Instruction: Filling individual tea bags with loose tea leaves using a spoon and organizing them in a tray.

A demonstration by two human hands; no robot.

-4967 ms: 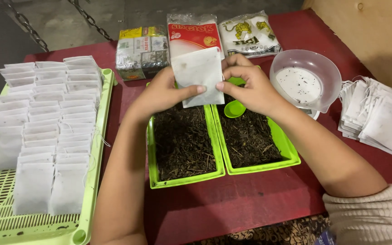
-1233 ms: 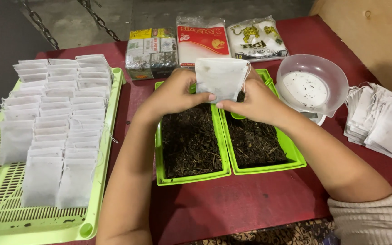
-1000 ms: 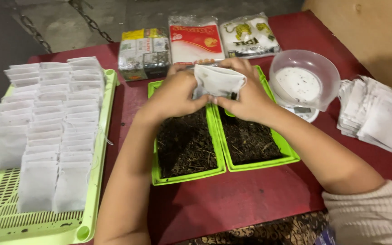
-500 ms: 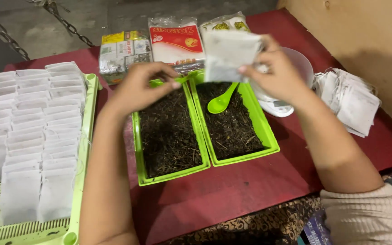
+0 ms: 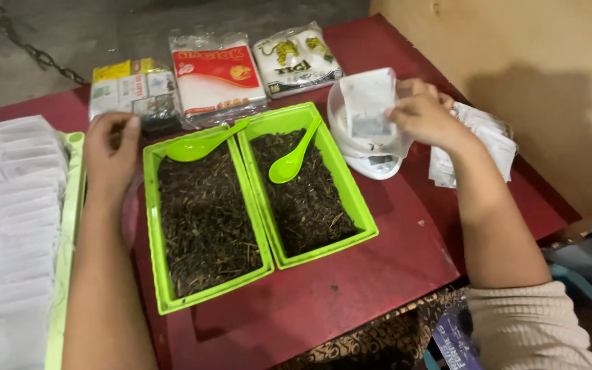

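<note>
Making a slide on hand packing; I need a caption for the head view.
Right hand holds a white sachet over a bowl beside two green trays.

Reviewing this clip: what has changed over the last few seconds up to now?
The small white bag, earlier held in both hands over the two green trays, has gone right: the right hand alone now holds it over the white bowl on the scale. The left hand let go and rests by the left tray. The trays, green spoons, packets and rows of filled bags stayed put.

Glossy green plastic trays (image 5: 156, 226); thin matt paper sachet (image 5: 368, 103).
</note>
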